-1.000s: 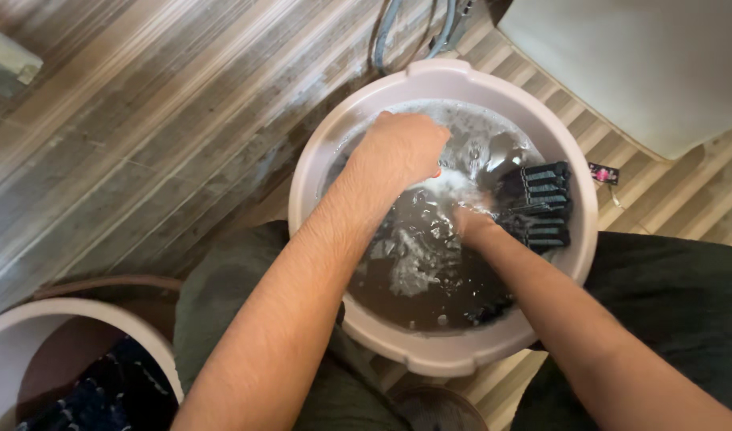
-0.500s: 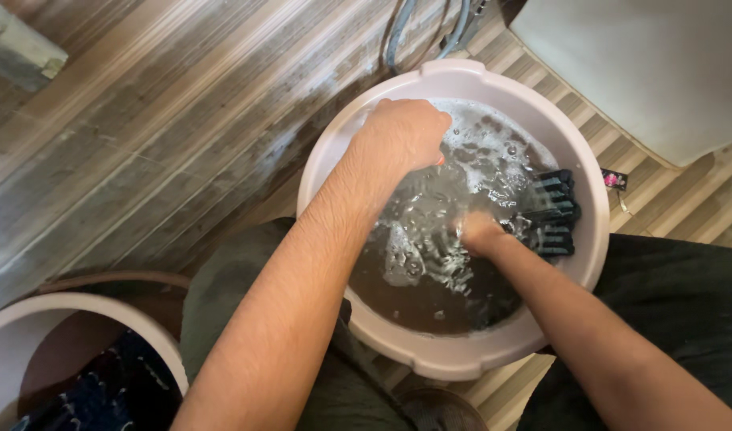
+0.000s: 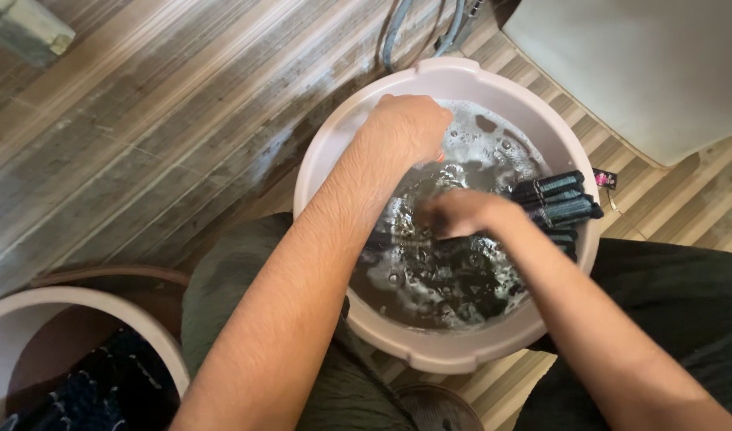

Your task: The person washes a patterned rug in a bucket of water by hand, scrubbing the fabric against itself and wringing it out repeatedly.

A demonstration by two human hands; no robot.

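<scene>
Both hands are in a pale plastic bucket (image 3: 334, 152) of foamy water on the slatted floor (image 3: 142, 136). The left hand (image 3: 410, 128) is closed in a fist near the far rim; the right hand (image 3: 457, 214) is curled around dark wet cloth (image 3: 461, 271) at the surface. More dark ribbed fabric (image 3: 557, 199) hangs over the bucket's right edge.

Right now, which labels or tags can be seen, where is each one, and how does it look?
Small dark hang tag with pink marking: just outside the right rim of the pale round plastic tub, on the striped floor beside the dark ribbed cloth; squarish.
No other labels, packages or screens show.
</scene>
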